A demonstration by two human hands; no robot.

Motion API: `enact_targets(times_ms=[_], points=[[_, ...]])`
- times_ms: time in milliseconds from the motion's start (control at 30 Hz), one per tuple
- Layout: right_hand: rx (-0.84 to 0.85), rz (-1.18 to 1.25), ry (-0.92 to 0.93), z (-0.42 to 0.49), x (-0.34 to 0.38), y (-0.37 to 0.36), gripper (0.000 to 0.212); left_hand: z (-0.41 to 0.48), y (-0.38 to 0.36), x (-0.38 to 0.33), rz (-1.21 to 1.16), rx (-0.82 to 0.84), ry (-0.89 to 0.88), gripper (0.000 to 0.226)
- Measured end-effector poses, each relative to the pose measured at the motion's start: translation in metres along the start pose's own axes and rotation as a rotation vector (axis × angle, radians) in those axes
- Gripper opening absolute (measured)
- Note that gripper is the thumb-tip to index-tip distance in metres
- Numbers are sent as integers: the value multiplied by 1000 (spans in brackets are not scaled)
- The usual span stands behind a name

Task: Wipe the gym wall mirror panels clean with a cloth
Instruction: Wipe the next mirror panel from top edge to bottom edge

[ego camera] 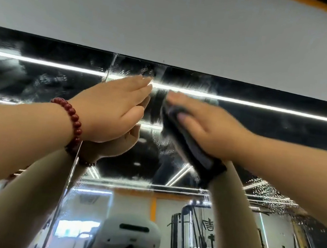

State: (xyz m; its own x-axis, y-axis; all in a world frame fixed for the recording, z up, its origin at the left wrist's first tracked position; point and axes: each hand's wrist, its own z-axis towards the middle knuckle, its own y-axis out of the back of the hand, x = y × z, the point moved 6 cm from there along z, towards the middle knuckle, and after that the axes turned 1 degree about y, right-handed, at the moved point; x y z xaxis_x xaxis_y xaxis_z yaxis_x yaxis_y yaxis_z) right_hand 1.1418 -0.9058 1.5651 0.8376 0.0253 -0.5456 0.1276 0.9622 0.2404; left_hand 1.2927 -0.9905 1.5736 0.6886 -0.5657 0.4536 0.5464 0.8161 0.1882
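Observation:
The wall mirror (264, 126) fills the middle and lower view, its top edge just above my hands, with wet smears and droplets on the glass. A vertical seam (109, 69) between two panels runs down at left of centre. My left hand (114, 108) lies flat against the glass near the top edge, fingers straight, a red bead bracelet on its wrist. My right hand (204, 128) presses a dark grey cloth (185, 140) against the mirror just right of the left hand, fingers stretched over it. Both arms are mirrored below.
A plain white wall (174, 19) rises above the mirror. The glass reflects ceiling light strips, gym machines (194, 234) at lower right and a white head-worn device (128, 237) at bottom centre. Droplets cluster on the right part of the mirror (265, 188).

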Motion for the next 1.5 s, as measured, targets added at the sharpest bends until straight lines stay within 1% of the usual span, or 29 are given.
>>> enact_targets(times_ms=[67, 100, 167, 200, 267, 400, 433, 467, 533, 600, 667, 733, 800, 833, 967, 1033, 1067, 1100, 1133, 1233, 1267, 1300, 1333, 1433, 1500], points=[[-120, 44, -210, 23, -26, 17, 44, -7, -1, 7, 26, 32, 29, 78], [-144, 58, -276, 35, -35, 21, 44, -10, -3, 10, 30, 40, 44, 79], [-95, 19, -318, 54, -41, 19, 47, -13, -6, 11, 41, 35, 37, 79], [-42, -36, -292, 60, -39, 12, 48, -14, -8, 11, 43, 25, 27, 81], [20, -110, -163, 62, -24, -1, 49, -14, -8, 11, 43, 8, 19, 88], [100, -107, 190, 17, 27, -23, 53, -16, -5, 10, 44, -44, 13, 83], [120, -119, 267, 1, 36, -30, 55, -17, -4, 9, 51, -58, -6, 85], [135, -132, 325, -14, 44, -34, 57, -19, -4, 7, 66, -58, -32, 87], [180, -138, 363, -26, 45, -36, 56, -21, -4, 2, 88, -28, -81, 91], [199, -105, 310, -19, 37, -31, 56, -27, -5, -2, 55, 9, -80, 94], [126, -58, 136, 3, 16, -18, 54, -36, -7, -10, 35, 20, -89, 94], [57, -62, -49, 22, -5, -8, 50, -48, -11, -17, 33, 7, -113, 90], [38, -111, -86, 24, -3, -11, 50, -56, -17, -19, 33, 2, -115, 87], [54, -115, -48, 18, 6, -17, 51, -58, -19, -19, 32, -4, -113, 86], [70, -125, 299, -41, 59, -43, 58, -59, -19, -19, 4, -48, -111, 84], [112, -128, 389, -57, 63, -47, 56, -60, -19, -19, 6, -44, -111, 85], [145, -121, 391, -57, 60, -45, 55, -62, -19, -20, 5, -35, -110, 85], [166, -113, 343, -51, 53, -42, 54, -63, -19, -21, 5, -28, -106, 86], [168, -96, 244, -40, 42, -36, 53, -65, -19, -21, 7, -23, -102, 86], [56, -57, -92, -8, 2, -13, 51, -75, -21, -23, 19, -10, -102, 83], [26, -73, -133, -6, 0, -10, 51, -80, -22, -24, 26, -22, -110, 81], [21, -84, -121, -7, 6, -14, 52, -84, -22, -24, 45, -46, -129, 78], [31, -90, -58, -12, 18, -21, 52, -88, -23, -25, 69, -79, -154, 74], [50, -127, 242, -56, 69, -47, 56, -97, -24, -24, 115, -110, -187, 66], [81, -139, 352, -84, 87, -59, 55, -102, -26, -28, 117, -101, -203, 65]])
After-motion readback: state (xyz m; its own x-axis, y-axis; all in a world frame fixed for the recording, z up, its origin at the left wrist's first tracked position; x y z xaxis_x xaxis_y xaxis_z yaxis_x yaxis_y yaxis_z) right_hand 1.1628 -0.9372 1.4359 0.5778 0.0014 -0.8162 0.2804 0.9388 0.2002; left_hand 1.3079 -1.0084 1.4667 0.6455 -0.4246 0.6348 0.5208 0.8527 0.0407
